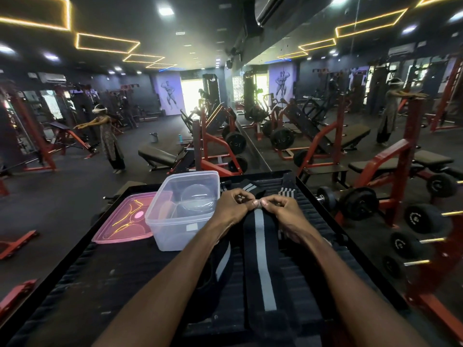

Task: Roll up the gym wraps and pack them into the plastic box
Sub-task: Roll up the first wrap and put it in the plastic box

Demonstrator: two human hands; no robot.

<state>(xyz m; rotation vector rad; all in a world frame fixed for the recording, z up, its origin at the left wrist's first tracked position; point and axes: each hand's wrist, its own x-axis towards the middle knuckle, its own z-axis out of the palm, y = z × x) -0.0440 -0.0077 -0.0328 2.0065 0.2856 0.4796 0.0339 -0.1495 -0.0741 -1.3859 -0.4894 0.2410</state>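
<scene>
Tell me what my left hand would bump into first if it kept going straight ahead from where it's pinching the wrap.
Probably the second wrap lying just beyond your left hand, past the end of the striped wrap it pinches. The plastic box sits to its left, seemingly off that line; depth is uncertain.

plastic box [185,209] blocks left, bare mat [120,269] nearer

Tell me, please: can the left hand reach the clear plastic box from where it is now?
Probably yes. The left hand pinches the far end of the striped wrap right beside the plastic box, and nothing lies between them. It would need to let go of the wrap first.
</scene>
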